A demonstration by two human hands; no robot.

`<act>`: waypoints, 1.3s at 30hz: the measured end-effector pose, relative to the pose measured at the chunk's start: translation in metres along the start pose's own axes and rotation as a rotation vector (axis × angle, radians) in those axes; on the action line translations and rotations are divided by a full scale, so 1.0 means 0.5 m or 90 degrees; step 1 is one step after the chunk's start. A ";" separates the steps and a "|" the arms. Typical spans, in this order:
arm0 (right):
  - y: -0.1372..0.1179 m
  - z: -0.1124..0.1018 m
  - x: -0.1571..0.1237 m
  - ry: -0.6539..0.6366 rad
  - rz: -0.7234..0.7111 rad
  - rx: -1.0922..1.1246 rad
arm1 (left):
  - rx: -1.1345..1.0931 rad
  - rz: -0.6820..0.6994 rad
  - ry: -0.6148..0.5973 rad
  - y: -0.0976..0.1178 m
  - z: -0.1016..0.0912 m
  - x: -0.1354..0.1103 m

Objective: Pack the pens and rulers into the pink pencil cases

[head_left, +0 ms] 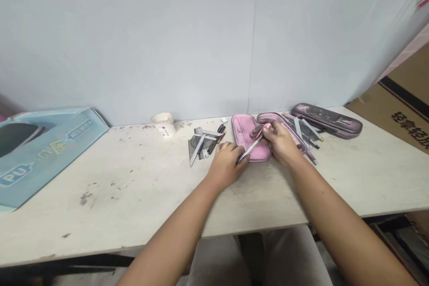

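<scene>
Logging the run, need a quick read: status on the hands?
Right hand gripping clear pink-topped pen over open pink pencil case. Left hand at case's near edge, beside pen tip. Set square lies left, not in the way.

Your left forearm (174, 232) and right forearm (355, 232) are bare all the way from the bottom edge of the frame to your left hand (226, 165) and right hand (278, 140). At the lower middle of the frame you can see your trousers (284, 254), which are a pale off-white, loose-fitting, plain and unmarked over both thighs.
</scene>
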State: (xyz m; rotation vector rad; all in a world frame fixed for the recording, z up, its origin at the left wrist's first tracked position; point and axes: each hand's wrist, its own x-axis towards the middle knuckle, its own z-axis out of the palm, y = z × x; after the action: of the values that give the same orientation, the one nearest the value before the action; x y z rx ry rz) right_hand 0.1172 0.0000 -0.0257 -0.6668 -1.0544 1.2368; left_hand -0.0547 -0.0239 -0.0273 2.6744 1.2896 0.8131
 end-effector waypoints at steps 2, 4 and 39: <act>-0.002 0.006 -0.005 -0.045 0.045 0.001 | -0.108 -0.023 -0.020 0.006 -0.007 0.001; -0.006 0.015 -0.010 -0.075 0.073 0.052 | -0.288 -0.060 -0.085 0.016 -0.013 0.003; 0.015 -0.006 0.024 0.050 -0.163 -1.175 | 0.300 -0.335 0.003 -0.139 -0.059 -0.039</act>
State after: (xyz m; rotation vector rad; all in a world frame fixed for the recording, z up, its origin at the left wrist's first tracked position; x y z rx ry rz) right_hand 0.1165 0.0136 -0.0301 -1.7921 -1.9775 -0.3438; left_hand -0.1283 0.0014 -0.0295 2.4024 2.2822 0.4882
